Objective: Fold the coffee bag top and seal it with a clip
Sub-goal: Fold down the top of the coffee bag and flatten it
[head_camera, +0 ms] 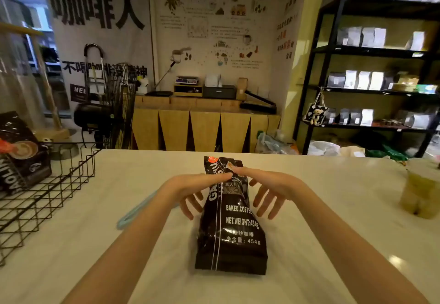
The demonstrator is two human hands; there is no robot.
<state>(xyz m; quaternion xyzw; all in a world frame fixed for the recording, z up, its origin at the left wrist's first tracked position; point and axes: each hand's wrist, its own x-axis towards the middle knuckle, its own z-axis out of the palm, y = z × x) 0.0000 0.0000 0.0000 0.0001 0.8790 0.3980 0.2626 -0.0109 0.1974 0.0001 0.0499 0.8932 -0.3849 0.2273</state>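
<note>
A glossy black plastic coffee bag with white lettering (232, 222) is lying flat on its back in the middle of a pale, smooth white table (333, 208), its sealed bottom pointing toward the person and its top pointing away. The top end is looking flattened and partly turned over. Both of the person's bare hands are reaching over the bag's upper half. The left hand (190, 188) is sitting at the bag's left side, its forefinger stretching across the front of the bag near the top, the other fingers spread and curling down beside the bag. The right hand (271, 189) is mirroring it from the right, forefinger lying on the bag so that the two fingertips are nearly meeting, remaining fingers fanned out. Neither grip is pinching anything; both are spread, pressing lightly on the bag.

Just left of the left forearm, a long, slim light-blue plastic clip (133, 211) is lying on the table, partly hidden by the wrist. Farther left, a black wire basket (47, 194) is holding another black coffee bag (21, 151). At the table's far right edge, a clear plastic cup of pale greenish drink (420, 189) is standing.
</note>
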